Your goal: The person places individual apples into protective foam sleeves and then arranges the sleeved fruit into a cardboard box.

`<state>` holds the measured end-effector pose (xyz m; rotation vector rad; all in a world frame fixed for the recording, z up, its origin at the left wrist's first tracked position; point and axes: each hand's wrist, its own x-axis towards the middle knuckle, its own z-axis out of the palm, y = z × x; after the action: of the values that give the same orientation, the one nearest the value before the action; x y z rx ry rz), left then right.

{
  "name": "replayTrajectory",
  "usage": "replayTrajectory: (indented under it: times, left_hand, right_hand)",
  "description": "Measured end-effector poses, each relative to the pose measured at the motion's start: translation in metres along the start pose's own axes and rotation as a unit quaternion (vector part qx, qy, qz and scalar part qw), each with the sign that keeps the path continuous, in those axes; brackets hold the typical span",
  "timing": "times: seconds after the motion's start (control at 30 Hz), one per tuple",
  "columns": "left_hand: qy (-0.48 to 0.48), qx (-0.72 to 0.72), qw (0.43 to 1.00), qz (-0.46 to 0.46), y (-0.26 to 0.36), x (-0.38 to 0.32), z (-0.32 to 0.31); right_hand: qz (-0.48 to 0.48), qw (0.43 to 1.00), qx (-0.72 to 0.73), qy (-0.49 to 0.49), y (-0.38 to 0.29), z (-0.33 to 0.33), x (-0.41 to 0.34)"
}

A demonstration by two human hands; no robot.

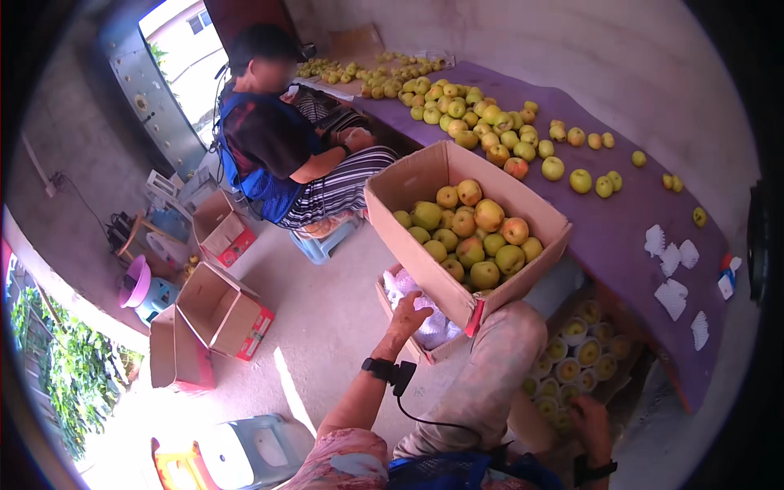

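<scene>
My left hand (409,315) reaches over a low cardboard box holding white foam net sleeves (436,321). Its fingers are apart with nothing visible between them. Just above it, a large cardboard box (398,226) is filled with yellow-green and reddish apples (468,223), close by my raised knee. My right hand (591,422) is low on the right, beside a box of apples (566,370) set in rows in white foam sleeves. Its fingers are partly hidden, so whether they hold an apple cannot be told.
Loose apples (490,128) spread across a purple-covered table (618,245), with foam sleeves (670,260) near its right end. A person (269,128) sits on a blue stool (321,242) beyond the box. Open cardboard boxes (217,306) and a grey-blue stool (269,450) stand at left.
</scene>
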<state>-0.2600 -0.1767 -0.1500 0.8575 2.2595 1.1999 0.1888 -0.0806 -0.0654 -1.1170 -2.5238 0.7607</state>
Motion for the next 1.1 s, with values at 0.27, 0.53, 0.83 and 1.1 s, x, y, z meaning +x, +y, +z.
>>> replayTrajectory:
  times: [0.27,0.53,0.83,1.1]
  left_hand:
    - [0.059,0.221,0.973,-0.026,-0.037,0.01,-0.046]
    - [0.039,0.395,0.907,0.143,-0.055,0.046,-0.002]
    - [-0.007,0.432,0.89,0.147,-0.077,0.072,0.006]
    - [-0.081,0.347,0.931,0.086,-0.085,0.071,0.021]
  right_hand:
    - [0.008,1.0,0.016,-0.01,0.022,0.014,-0.012]
    - [0.011,1.0,0.021,-0.006,0.024,0.015,-0.014]
    - [0.053,0.997,0.006,-0.053,0.041,0.026,-0.018]
    - [0.039,0.997,0.013,-0.058,0.029,0.026,-0.009]
